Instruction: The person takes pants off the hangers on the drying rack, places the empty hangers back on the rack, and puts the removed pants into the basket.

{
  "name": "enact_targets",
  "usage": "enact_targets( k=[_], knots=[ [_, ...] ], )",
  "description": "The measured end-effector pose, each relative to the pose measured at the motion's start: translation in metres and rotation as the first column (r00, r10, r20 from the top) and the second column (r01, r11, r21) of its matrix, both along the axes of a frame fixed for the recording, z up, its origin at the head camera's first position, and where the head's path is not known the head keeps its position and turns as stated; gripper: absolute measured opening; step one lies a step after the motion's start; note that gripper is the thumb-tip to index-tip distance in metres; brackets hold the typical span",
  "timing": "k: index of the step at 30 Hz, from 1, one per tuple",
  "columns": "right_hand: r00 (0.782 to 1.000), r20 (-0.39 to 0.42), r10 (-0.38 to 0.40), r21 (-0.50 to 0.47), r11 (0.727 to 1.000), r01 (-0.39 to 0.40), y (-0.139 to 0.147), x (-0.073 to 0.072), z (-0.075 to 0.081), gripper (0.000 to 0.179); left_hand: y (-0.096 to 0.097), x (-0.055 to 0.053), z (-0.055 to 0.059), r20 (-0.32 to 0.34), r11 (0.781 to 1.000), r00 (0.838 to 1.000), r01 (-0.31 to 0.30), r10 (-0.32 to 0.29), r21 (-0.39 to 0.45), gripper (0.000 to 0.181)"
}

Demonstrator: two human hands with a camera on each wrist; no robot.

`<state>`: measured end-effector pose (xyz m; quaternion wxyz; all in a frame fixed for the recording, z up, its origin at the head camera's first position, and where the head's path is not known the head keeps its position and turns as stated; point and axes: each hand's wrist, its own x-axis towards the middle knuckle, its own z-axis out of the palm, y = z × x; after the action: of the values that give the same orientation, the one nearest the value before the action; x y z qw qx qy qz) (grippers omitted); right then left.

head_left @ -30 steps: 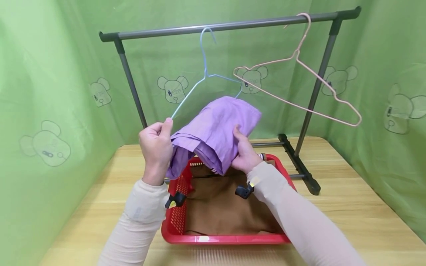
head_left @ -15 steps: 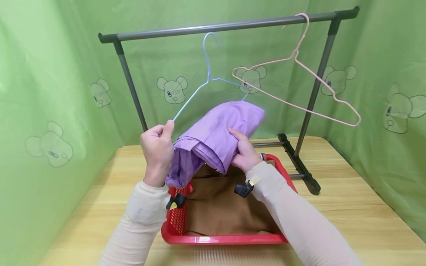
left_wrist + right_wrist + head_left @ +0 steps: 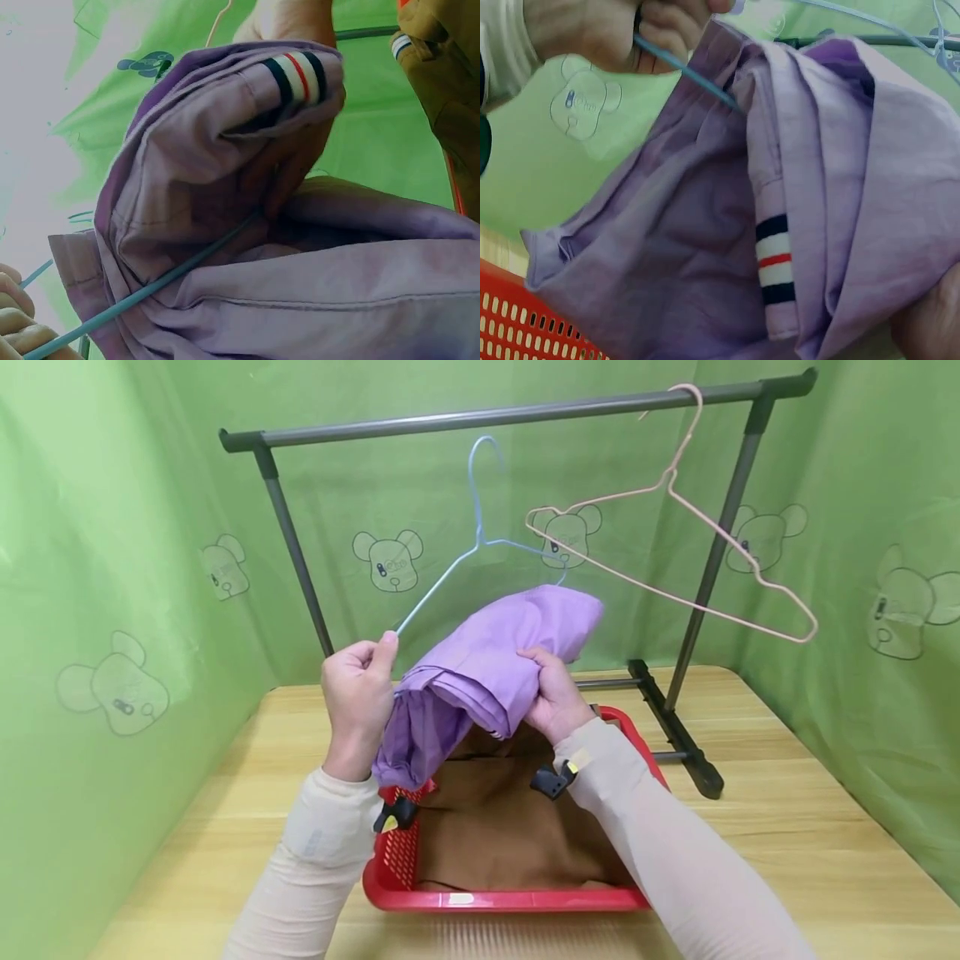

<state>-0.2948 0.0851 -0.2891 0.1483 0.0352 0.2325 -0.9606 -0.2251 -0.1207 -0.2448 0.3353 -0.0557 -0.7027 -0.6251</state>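
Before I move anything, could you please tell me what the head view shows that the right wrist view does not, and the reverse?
Only the head view shows the pink hanger on the rack.

Only the right wrist view plainly shows the striped band with its red line; the head view catches at most a sliver of stripes.

Both show the left hand gripping the blue hanger, the right hand at the purple garment, and part of the red basket.
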Motion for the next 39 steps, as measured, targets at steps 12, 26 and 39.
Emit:
enact_targets(
  k=[12, 26, 39],
  knots=[
    [0.999, -0.027, -0.041, -0.075, 0.996, 0.039, 0.000, 0.000, 0.003, 0.009, -0.003, 0.001, 0.003, 0.107, 0.985, 0.987, 0.131, -0.119, -0.115, 0.042],
    [0.998, 0.001, -0.060, -0.093, 0.994, 0.060, 0.001, -0.003, -0.002, 0.009, -0.003, 0.001, -0.003, 0.234, 0.952, 0.941, 0.280, -0.246, -0.127, 0.040],
    [0.998, 0.011, -0.057, -0.075, 0.996, 0.058, 0.000, -0.002, 0.000, 0.011, 0.003, 0.003, -0.008, 0.083, 0.970, 0.996, 0.002, 0.019, -0.245, 0.036]
  ],
)
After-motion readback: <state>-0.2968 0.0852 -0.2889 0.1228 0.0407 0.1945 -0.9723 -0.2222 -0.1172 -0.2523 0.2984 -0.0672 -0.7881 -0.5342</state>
